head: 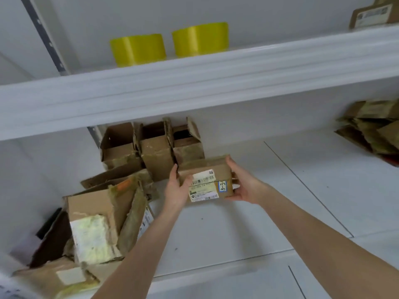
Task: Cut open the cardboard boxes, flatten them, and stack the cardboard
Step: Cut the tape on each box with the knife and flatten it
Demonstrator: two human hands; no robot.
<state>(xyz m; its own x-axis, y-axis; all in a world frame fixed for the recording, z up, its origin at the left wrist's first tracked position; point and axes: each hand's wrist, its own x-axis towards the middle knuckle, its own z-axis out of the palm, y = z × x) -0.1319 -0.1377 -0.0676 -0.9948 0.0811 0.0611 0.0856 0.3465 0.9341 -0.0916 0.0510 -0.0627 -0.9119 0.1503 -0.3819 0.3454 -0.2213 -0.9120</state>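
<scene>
Now: over the shelf (248,223), in front of the open boxes (154,157), you hold the sealed box (207,169). Your left grip (176,190) and right grip (243,186) each clasp one end. Risk: light end-only hold, box could slip and drop.

I read "3-3" handwritten on a blue-bordered sticker (223,186) on the box (205,167). The print on its white barcode label (201,187) was too blurred to read.

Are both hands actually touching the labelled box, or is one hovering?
Touching, both. Head view: the left hand grips the labelled box at its left end, thumb across the label; the right hand wraps its right end. No gap at either.
</scene>
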